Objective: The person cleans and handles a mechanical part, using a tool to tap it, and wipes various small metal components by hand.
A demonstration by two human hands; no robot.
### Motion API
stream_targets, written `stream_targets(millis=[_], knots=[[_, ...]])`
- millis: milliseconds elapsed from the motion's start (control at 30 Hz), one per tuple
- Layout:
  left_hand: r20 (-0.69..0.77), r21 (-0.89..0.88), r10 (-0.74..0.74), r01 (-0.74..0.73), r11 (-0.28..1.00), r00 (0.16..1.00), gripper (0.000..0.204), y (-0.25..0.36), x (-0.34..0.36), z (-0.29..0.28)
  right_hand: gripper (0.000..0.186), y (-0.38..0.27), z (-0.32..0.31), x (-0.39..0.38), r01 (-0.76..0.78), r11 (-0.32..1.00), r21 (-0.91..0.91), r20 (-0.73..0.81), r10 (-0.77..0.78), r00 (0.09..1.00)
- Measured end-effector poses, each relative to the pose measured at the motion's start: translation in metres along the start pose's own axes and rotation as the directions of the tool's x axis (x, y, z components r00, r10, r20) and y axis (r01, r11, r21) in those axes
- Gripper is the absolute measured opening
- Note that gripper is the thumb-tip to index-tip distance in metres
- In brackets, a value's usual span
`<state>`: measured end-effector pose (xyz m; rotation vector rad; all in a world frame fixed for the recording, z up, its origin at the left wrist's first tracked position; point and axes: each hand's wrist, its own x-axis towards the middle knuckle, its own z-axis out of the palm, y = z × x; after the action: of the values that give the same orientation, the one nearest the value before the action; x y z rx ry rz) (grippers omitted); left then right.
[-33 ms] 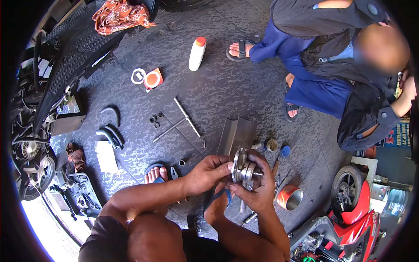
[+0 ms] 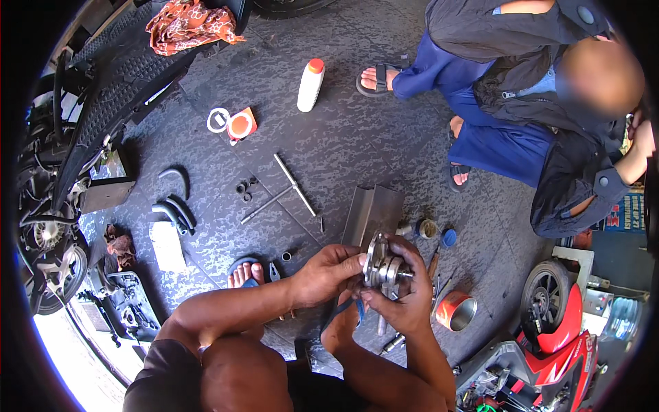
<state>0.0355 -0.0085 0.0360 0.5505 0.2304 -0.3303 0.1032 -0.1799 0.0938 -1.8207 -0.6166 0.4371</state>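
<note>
Both hands hold a round metal part (image 2: 382, 264) above the dark floor (image 2: 384, 144); left hand (image 2: 328, 273) fingers closed on its left rim; right hand (image 2: 401, 292) wraps it from the right; a T-shaped wrench (image 2: 288, 189) lies well apart

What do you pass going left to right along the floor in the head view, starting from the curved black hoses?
Curved black hoses → T-handle wrench → round metal part held in both hands → blue cap → small red motorbike.

Bare forearms, dark short-sleeved shirt (image 2: 165, 384) (blue sandal (image 2: 241, 264) underfoot).
</note>
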Motion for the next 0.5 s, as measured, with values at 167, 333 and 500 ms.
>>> stream_targets(millis=[167, 333, 500], knots=[[-0.053, -0.211, -0.163, 0.148, 0.966, 0.985, 0.046, 0.013, -0.005, 0.012, 0.077, -0.002, -0.001, 0.0, 0.041, 0.998, -0.052, -0.007, -0.041, 0.999], [0.032, -0.029, 0.009, -0.008, 1.0, 0.999, 0.041, 0.008, -0.006, 0.009, 0.079, -0.016, -0.002, 0.007, 0.007, 1.0, -0.012, 0.004, -0.007, 1.0], [0.097, 0.183, 0.233, -0.248, 0.951, 0.967, 0.037, 0.019, -0.008, 0.018, 0.08, -0.031, -0.006, 0.013, -0.061, 0.986, 0.153, 0.038, 0.056, 0.998]])
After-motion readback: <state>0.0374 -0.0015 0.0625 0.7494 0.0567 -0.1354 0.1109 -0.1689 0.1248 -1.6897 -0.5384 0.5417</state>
